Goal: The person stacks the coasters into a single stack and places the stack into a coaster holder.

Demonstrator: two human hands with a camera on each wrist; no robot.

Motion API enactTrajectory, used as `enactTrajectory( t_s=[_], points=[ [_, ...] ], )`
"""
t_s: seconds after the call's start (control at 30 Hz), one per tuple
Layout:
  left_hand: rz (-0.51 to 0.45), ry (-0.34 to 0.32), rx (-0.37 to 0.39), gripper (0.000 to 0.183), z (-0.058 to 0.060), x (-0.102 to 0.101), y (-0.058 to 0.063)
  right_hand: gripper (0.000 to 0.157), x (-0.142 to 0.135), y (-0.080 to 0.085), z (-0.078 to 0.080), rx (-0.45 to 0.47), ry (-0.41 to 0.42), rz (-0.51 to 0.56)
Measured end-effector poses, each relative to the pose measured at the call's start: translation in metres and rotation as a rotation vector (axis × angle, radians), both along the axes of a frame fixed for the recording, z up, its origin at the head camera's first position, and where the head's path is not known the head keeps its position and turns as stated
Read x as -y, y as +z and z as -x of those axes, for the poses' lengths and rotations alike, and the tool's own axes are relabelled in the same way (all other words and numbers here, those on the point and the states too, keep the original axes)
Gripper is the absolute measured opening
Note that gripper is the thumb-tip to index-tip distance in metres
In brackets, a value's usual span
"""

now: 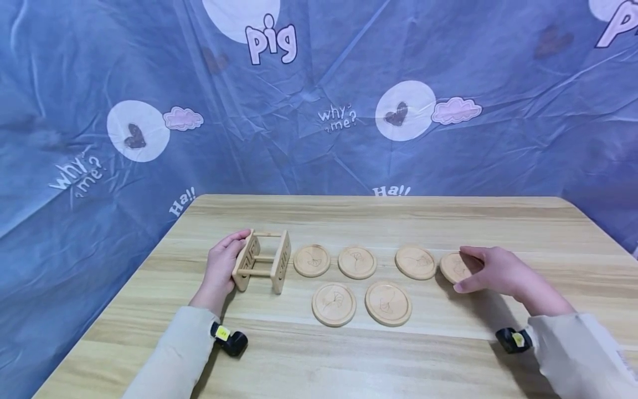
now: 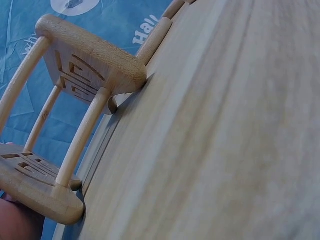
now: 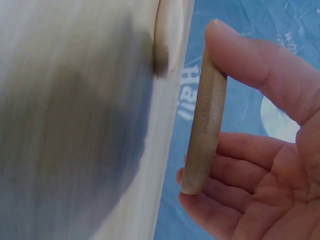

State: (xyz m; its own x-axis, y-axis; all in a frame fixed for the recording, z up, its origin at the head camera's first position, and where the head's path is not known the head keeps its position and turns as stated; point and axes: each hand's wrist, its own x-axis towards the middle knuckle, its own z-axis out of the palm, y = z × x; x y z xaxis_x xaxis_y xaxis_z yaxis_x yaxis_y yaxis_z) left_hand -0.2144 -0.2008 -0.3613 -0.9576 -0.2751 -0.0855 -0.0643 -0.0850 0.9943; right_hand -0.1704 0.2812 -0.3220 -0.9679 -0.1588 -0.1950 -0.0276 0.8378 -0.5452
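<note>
Pinching a round wooden disc (image 1: 454, 268) between the thumb and fingers of the right hand (image 1: 498, 270), tilted and raised just above the table (image 1: 349, 360), beside the right end of the far row. Gripping a small wooden rack (image 1: 264, 259) by its left panel with the left hand (image 1: 222, 267), just left of the leftmost disc. Showing slots cut through both rack panels and round rods between them. Seeing five more discs (image 1: 357, 262) flat between the hands: three in the far row, two in the near one, all marked with leaf-like lines. Noting pale sleeves (image 1: 171, 360) and, behind, a blue printed cloth (image 1: 289, 127).
</note>
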Motion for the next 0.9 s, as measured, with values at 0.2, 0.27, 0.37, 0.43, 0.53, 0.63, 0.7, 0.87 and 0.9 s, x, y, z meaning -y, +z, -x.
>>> enactTrajectory(
  t_s=[0.2, 0.27, 0.37, 0.43, 0.53, 0.63, 0.7, 0.87, 0.9],
  points=[
    [-0.009, -0.015, -0.01, 0.031, 0.001, 0.0, 0.0, 0.102, 0.018, 0.003, -0.002, -0.034, 0.033, 0.016],
    [-0.003, -0.017, -0.009, 0.033, 0.001, -0.001, 0.0, 0.1, 0.024, 0.003, -0.003, -0.045, 0.049, 0.015],
    [0.002, -0.009, -0.004, 0.034, 0.001, -0.001, 0.0, 0.099, 0.033, 0.004, -0.004, -0.048, 0.07, 0.021],
    [0.005, -0.005, -0.002, 0.034, 0.001, -0.001, 0.0, 0.098, 0.039, 0.005, -0.005, -0.048, 0.084, 0.023],
    [-0.003, -0.005, -0.009, 0.032, 0.001, -0.001, -0.001, 0.098, 0.047, 0.006, -0.007, -0.046, 0.099, 0.038],
    [-0.016, -0.012, -0.018, 0.028, 0.001, 0.0, -0.001, 0.098, 0.053, 0.008, -0.008, -0.055, 0.115, 0.043],
    [-0.019, -0.015, -0.022, 0.027, 0.0, 0.0, -0.001, 0.098, 0.057, 0.009, -0.009, -0.06, 0.125, 0.043],
    [-0.019, -0.012, -0.021, 0.026, 0.0, 0.0, -0.001, 0.098, 0.068, 0.011, -0.012, -0.066, 0.152, 0.054],
    [-0.019, -0.011, -0.019, 0.026, 0.0, -0.001, -0.002, 0.098, 0.07, 0.011, -0.013, -0.069, 0.158, 0.058]
  ],
)
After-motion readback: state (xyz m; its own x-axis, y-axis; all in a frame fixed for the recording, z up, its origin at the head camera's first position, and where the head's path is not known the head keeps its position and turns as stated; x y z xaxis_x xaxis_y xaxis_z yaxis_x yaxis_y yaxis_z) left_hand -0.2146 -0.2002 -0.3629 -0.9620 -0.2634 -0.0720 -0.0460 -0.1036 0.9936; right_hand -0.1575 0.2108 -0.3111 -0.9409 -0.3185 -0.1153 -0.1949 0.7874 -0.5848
